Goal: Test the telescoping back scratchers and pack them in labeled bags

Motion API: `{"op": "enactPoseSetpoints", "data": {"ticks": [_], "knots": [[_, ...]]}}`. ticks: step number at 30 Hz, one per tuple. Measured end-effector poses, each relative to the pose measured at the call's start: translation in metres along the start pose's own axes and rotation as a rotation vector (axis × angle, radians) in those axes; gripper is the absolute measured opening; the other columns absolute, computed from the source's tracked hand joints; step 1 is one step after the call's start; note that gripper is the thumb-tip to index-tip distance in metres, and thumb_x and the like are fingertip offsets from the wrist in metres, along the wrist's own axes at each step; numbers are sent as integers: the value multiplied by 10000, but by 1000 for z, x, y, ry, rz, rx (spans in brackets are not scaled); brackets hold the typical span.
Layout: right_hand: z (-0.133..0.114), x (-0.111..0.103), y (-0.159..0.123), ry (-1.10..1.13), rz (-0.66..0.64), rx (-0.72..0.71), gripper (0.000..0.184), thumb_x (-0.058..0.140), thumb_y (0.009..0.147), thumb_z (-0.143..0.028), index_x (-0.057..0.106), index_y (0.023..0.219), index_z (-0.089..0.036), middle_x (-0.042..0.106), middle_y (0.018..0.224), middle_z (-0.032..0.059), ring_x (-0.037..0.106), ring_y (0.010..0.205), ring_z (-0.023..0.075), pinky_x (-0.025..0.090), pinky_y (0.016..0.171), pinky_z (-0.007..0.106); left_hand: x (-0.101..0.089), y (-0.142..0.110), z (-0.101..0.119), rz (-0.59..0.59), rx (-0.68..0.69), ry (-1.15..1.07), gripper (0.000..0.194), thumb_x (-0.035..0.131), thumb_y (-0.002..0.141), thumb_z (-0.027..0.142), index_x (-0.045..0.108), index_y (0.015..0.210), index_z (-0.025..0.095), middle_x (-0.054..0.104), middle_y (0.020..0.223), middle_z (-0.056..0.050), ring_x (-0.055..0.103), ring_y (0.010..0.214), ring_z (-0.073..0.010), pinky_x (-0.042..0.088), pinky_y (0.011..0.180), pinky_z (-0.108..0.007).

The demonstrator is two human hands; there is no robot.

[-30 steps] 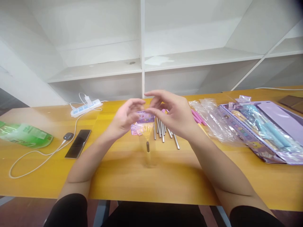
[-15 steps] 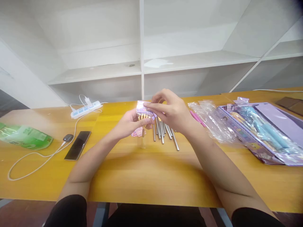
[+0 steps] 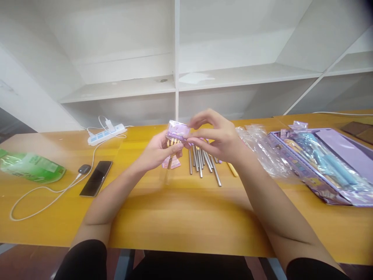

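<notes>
At seven o'clock, a plain black sleeve [image 3: 84, 259] ends in a rounded edge just above the crease of the left elbow. Its match, the right sleeve [image 3: 313, 269], sits at five o'clock, equally black and plain, with a curved hem. Below them the forearms are bare down to the left hand [image 3: 163, 151] and right hand [image 3: 219, 137], both ungloved. At six o'clock lies more black clothing [image 3: 189, 266], its kind unclear.

Bright, soft light across my bench [image 3: 180, 217]
Faint shadows lie beneath my arms [image 3: 271, 206]; sheen pales the bench's left end, and glints streak clear sleeves [image 3: 264, 151] toward its right. My hands [image 3: 220, 136] look slightly blurred; wide-angle distortion stretches the edges.
</notes>
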State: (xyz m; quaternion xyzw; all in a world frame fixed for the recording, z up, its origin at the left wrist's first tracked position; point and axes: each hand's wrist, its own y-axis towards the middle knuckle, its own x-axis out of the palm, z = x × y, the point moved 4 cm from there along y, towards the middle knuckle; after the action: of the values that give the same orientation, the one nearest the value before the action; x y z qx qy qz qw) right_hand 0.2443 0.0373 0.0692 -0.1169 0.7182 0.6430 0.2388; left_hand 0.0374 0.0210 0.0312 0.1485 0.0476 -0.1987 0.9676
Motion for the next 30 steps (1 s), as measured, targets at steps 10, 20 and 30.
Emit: {"op": "enactPoseSetpoints", "data": {"ticks": [10,20,30], "knots": [[10,28,-9,668,49,694,347,832,974,-392,656,1242,-256,717,1134,39,712,1007,175,617,862,329,5,-3,3,-44,51,152,284,757,1021,406,665,1171,182,776,1028,-74,707,779,-133,615,662,-231],[-4,34,-5,643,-1,781,266,851,937,-442,777,1106,-251,667,1087,38,639,800,149,574,649,303,17,-9,8,-49,58,343,207,678,1037,366,622,1119,185,737,874,-34,714,709,-145,594,617,-247],[-4,35,-6,620,9,793,264,891,878,-427,758,976,-221,665,1016,31,652,894,177,536,694,302,27,-10,10,-34,91,437,132,642,1036,322,611,1010,196,762,869,-39,714,741,-172,564,660,-292]]}}
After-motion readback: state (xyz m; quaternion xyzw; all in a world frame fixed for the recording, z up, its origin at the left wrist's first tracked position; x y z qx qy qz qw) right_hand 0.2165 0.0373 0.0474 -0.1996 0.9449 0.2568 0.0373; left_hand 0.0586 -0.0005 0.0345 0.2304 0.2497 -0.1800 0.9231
